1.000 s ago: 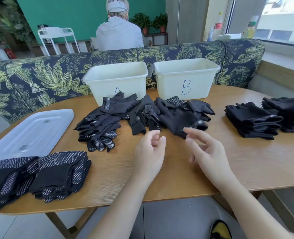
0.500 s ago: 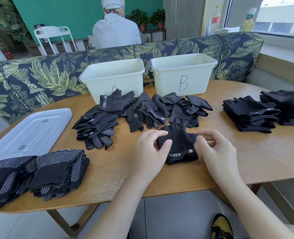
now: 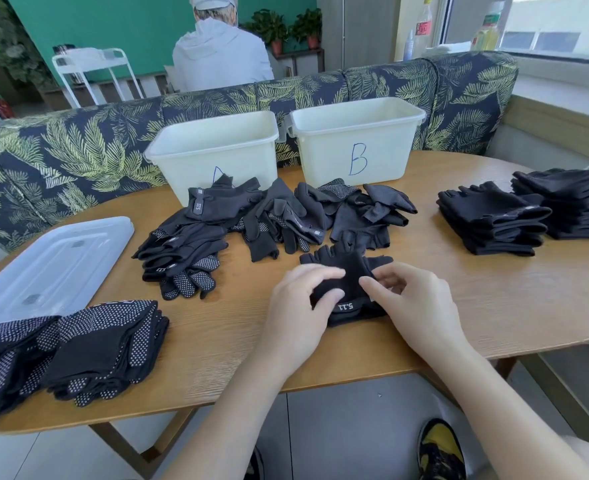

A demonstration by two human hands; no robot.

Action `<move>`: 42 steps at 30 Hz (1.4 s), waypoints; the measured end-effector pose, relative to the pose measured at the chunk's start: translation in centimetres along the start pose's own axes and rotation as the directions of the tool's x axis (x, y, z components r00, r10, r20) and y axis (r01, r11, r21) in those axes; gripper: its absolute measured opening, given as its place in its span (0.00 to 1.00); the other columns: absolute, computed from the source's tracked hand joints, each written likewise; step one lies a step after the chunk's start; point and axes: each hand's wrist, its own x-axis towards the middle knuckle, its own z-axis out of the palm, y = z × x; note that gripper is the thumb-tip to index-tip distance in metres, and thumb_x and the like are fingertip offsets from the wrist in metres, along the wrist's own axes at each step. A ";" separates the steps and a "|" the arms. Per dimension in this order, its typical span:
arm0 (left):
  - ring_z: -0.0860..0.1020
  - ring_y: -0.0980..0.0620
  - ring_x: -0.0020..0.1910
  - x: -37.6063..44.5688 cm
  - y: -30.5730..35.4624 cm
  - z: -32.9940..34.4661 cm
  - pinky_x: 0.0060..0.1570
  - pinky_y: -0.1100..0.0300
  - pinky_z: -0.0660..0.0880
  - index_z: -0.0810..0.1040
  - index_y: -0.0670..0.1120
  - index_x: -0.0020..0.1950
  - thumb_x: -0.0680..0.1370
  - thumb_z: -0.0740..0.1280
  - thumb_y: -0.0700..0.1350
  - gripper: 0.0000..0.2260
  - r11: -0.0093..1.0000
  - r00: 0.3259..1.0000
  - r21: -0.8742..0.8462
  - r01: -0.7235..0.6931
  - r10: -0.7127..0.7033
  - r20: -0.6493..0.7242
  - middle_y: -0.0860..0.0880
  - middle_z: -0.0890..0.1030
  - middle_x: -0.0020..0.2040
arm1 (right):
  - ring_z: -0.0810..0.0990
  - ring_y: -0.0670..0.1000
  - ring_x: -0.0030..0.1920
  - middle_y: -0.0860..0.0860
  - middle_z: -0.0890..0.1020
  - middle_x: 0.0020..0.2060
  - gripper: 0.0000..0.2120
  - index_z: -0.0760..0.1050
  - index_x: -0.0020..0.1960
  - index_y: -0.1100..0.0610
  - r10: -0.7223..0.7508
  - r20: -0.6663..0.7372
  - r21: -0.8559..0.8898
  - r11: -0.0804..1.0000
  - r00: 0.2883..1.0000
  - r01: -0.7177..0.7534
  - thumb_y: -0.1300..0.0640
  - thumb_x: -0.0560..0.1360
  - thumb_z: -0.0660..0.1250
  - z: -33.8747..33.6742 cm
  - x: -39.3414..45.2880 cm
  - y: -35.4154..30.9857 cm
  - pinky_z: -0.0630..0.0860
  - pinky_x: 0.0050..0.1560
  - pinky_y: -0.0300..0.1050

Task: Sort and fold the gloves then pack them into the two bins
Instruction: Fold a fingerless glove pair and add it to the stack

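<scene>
A black fingerless glove (image 3: 346, 271) lies on the wooden table (image 3: 494, 306) in front of me, its cuff label facing me. My left hand (image 3: 298, 313) pinches its left side between thumb and fingers. My right hand (image 3: 414, 303) pinches its right side. Behind it sprawls a loose heap of unsorted black gloves (image 3: 279, 216). Two cream bins stand at the back: bin A (image 3: 213, 150) on the left, bin B (image 3: 355, 140) on the right. Folded dotted gloves (image 3: 78, 348) are stacked at front left. Folded plain gloves (image 3: 494, 216) are stacked at right.
A translucent bin lid (image 3: 51, 268) lies on the table at left. A leaf-patterned bench (image 3: 78, 150) curves behind the table. A person in a grey hoodie (image 3: 220, 53) sits beyond it, back turned. My shoe (image 3: 440, 448) shows below the table edge.
Both hands reached to the heap, drew one glove toward me and laid it on the table. They now pinch it from both sides, closer together than half a second ago.
</scene>
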 end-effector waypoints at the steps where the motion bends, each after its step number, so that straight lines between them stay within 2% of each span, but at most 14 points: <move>1: 0.76 0.63 0.59 -0.1 0.2 -0.1 0.55 0.72 0.70 0.83 0.57 0.62 0.80 0.71 0.43 0.13 0.999 0.999 -0.034 -0.018 0.017 -0.038 0.62 0.79 0.59 | 0.80 0.40 0.41 0.39 0.83 0.37 0.04 0.80 0.45 0.43 -0.026 -0.031 0.069 0.997 0.999 0.028 0.44 0.75 0.74 0.1 0.0 0.0 0.75 0.43 0.38; 4: 0.78 0.56 0.56 -0.6 0.8 -0.4 0.52 0.70 0.73 0.81 0.56 0.66 0.82 0.68 0.42 0.15 0.985 0.994 -0.158 -0.075 0.060 -0.096 0.58 0.79 0.59 | 0.80 0.40 0.43 0.41 0.83 0.39 0.03 0.83 0.47 0.47 -0.138 -0.112 0.214 0.964 0.984 0.159 0.53 0.75 0.75 0.3 -0.4 -0.4 0.72 0.45 0.27; 9: 0.79 0.57 0.63 -1.0 1.1 -0.8 0.63 0.60 0.76 0.73 0.63 0.73 0.84 0.65 0.49 0.18 0.928 0.999 -0.370 0.036 -0.029 0.023 0.59 0.78 0.68 | 0.83 0.44 0.50 0.43 0.84 0.46 0.08 0.84 0.52 0.49 -0.321 -0.112 0.319 0.885 0.941 0.340 0.59 0.75 0.75 1.2 -1.1 -1.7 0.77 0.52 0.36; 11: 0.78 0.61 0.65 -1.0 1.2 -1.0 0.65 0.58 0.75 0.73 0.60 0.75 0.84 0.65 0.51 0.18 0.909 0.998 -0.413 0.057 -0.052 0.024 0.63 0.79 0.66 | 0.83 0.46 0.53 0.41 0.85 0.48 0.10 0.84 0.54 0.49 -0.356 -0.054 0.381 0.856 0.933 0.349 0.60 0.75 0.76 1.6 -1.5 -2.0 0.78 0.55 0.38; 14: 0.74 0.66 0.68 -0.9 1.4 -1.3 0.64 0.67 0.72 0.72 0.56 0.76 0.82 0.65 0.52 0.21 0.870 0.996 -0.486 0.085 -0.091 0.012 0.66 0.78 0.67 | 0.84 0.49 0.57 0.44 0.85 0.53 0.14 0.82 0.59 0.52 -0.411 0.043 0.517 0.789 0.911 0.332 0.62 0.75 0.76 2.0 -1.9 -2.2 0.78 0.60 0.42; 18: 0.72 0.53 0.74 -0.9 0.9 -1.3 0.74 0.49 0.68 0.68 0.62 0.77 0.80 0.67 0.60 0.25 0.827 0.987 -0.549 0.121 -0.160 -0.022 0.50 0.77 0.71 | 0.81 0.51 0.64 0.48 0.84 0.59 0.15 0.77 0.65 0.56 -0.460 0.127 0.655 0.704 0.879 0.274 0.61 0.79 0.70 2.3 -2.4 -2.1 0.76 0.66 0.46; 22: 0.77 0.51 0.69 -0.8 0.8 -1.3 0.73 0.47 0.70 0.69 0.54 0.77 0.81 0.66 0.52 0.24 0.789 0.980 -0.605 0.107 -0.186 -0.069 0.48 0.81 0.65 | 0.81 0.54 0.65 0.48 0.79 0.65 0.17 0.72 0.68 0.57 -0.501 0.160 0.698 0.667 0.851 0.262 0.65 0.80 0.62 2.4 -2.5 -2.4 0.77 0.65 0.52; 25: 0.78 0.52 0.68 -0.8 0.5 -1.1 0.71 0.45 0.72 0.70 0.54 0.75 0.80 0.67 0.47 0.23 0.795 0.966 -0.595 0.118 -0.231 -0.116 0.50 0.82 0.65 | 0.83 0.53 0.63 0.47 0.81 0.61 0.17 0.75 0.64 0.56 -0.460 0.115 0.676 0.686 0.880 0.270 0.71 0.81 0.61 2.7 -2.2 -2.4 0.79 0.61 0.55; 28: 0.79 0.53 0.65 -0.9 0.2 -1.0 0.69 0.44 0.74 0.73 0.53 0.72 0.82 0.66 0.42 0.19 0.804 0.946 -0.580 0.131 -0.276 -0.170 0.52 0.83 0.63 | 0.83 0.49 0.59 0.46 0.84 0.54 0.14 0.77 0.59 0.54 -0.371 0.020 0.615 0.737 0.929 0.281 0.70 0.80 0.64 2.9 -1.8 -2.3 0.79 0.60 0.45; 32: 0.81 0.54 0.63 -1.2 0.3 -1.3 0.67 0.45 0.76 0.75 0.52 0.69 0.84 0.63 0.37 0.16 0.800 0.938 -0.585 0.138 -0.294 -0.182 0.53 0.84 0.61 | 0.80 0.43 0.58 0.40 0.81 0.56 0.10 0.76 0.60 0.46 -0.150 0.027 0.382 0.915 0.988 0.128 0.53 0.79 0.70 2.9 -0.8 -1.9 0.73 0.51 0.32; 35: 0.81 0.52 0.62 -1.9 0.5 -1.8 0.67 0.46 0.76 0.74 0.53 0.70 0.84 0.62 0.35 0.18 0.783 0.948 -0.604 0.148 -0.287 -0.140 0.52 0.84 0.61 | 0.80 0.36 0.55 0.40 0.77 0.62 0.20 0.72 0.66 0.45 -0.061 0.105 0.317 0.948 0.993 0.025 0.44 0.77 0.71 2.8 -0.3 -1.6 0.72 0.48 0.28; 37: 0.82 0.45 0.60 -2.3 0.4 -2.0 0.66 0.43 0.76 0.74 0.57 0.70 0.84 0.61 0.35 0.20 0.779 0.952 -0.611 0.140 -0.276 -0.134 0.48 0.84 0.60 | 0.80 0.33 0.50 0.39 0.76 0.63 0.22 0.70 0.67 0.44 -0.069 0.140 0.359 0.933 0.988 0.015 0.43 0.76 0.72 2.8 -0.4 -1.7 0.74 0.48 0.30; 39: 0.80 0.38 0.57 -2.4 0.3 -2.1 0.63 0.42 0.76 0.74 0.60 0.69 0.84 0.62 0.35 0.22 0.787 0.951 -0.602 0.136 -0.274 -0.144 0.44 0.84 0.57 | 0.83 0.38 0.46 0.39 0.77 0.63 0.24 0.70 0.67 0.43 -0.067 0.154 0.383 0.924 0.986 0.002 0.42 0.75 0.73 2.8 -0.4 -1.8 0.79 0.50 0.39; 42: 0.81 0.49 0.56 -2.5 -0.2 -2.0 0.64 0.46 0.77 0.74 0.61 0.68 0.82 0.65 0.37 0.22 0.825 0.928 -0.535 0.183 -0.325 -0.183 0.50 0.83 0.57 | 0.84 0.40 0.44 0.40 0.76 0.63 0.28 0.68 0.69 0.44 -0.066 0.167 0.373 0.928 0.984 -0.001 0.45 0.74 0.75 2.8 0.0 -1.9 0.81 0.47 0.41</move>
